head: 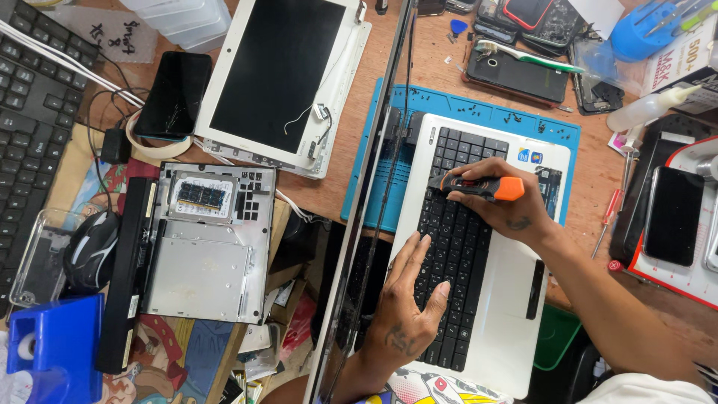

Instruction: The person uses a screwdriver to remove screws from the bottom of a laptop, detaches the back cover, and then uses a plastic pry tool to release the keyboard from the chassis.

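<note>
Both forearms were bare. The left hand (407,299) bore a dark tattoo near the wrist; the right hand (501,198) carried a smaller one. A white sleeve edge (643,389) showed at the right upper arm.

Black keyboard (34,112) cut by left edge. Right hand (499,200) covers the orange-and-black tool's (479,187) tip. Left hand (415,288) hides several laptop (516,299) keys. Blue holder (52,344) runs off bottom-left. Screws on blue mat (486,105) too small to tell.

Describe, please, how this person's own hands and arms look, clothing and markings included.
Both hands are bare, with no gloves, rings or watch to be seen. The left hand bears a dark tattoo on its back near the wrist, and the right hand has a small dark tattoo near its wrist. Both forearms are bare; a white sleeve edge shows at the right arm's upper end.
</note>
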